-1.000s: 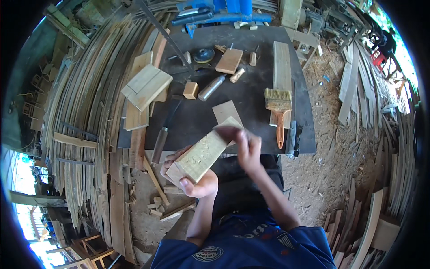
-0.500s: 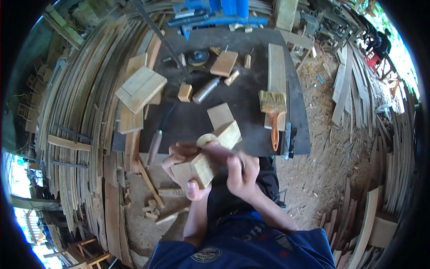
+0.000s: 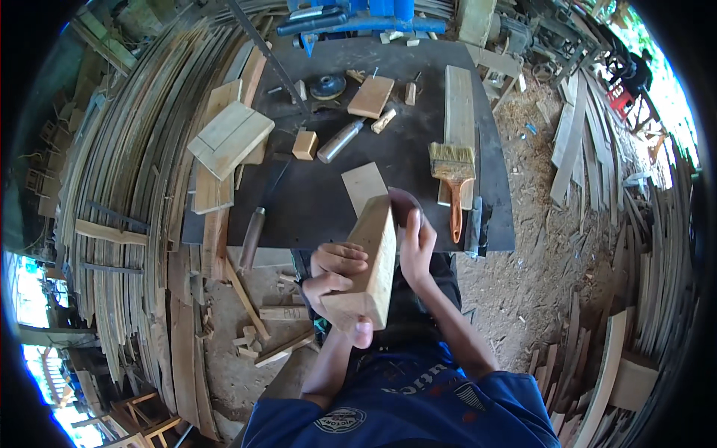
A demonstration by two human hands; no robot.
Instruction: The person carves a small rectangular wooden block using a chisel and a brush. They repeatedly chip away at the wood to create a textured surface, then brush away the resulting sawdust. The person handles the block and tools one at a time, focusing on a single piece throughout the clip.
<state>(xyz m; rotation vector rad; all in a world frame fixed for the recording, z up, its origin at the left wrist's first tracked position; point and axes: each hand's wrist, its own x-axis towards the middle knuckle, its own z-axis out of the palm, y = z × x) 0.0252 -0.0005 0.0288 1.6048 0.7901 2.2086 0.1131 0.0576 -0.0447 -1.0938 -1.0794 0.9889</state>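
Observation:
My left hand (image 3: 336,276) is closed round a long, pale wooden block (image 3: 371,261). The block tilts up and away from me over the near edge of the table, its squared end toward me and my thumb under that end. At the block's far right side, my right hand (image 3: 417,246) holds a curled brown piece of sandpaper (image 3: 405,203) between thumb and fingers. The sandpaper lies close to the block's far end; whether it touches is hard to see. A thin, flat wooden square (image 3: 364,187) lies on the table just beyond the block.
The dark table (image 3: 299,213) carries a wide paintbrush (image 3: 453,183) and a long board (image 3: 458,104) on the right. A chisel (image 3: 341,140), a small wood cube (image 3: 305,145) and a flat block (image 3: 371,96) lie farther back. At left are a handled blade (image 3: 255,231) and stacked boards (image 3: 231,138).
My left hand has turned the block so its length points away from me. My right hand has moved slightly right and up, to the block's far end with the sandpaper.

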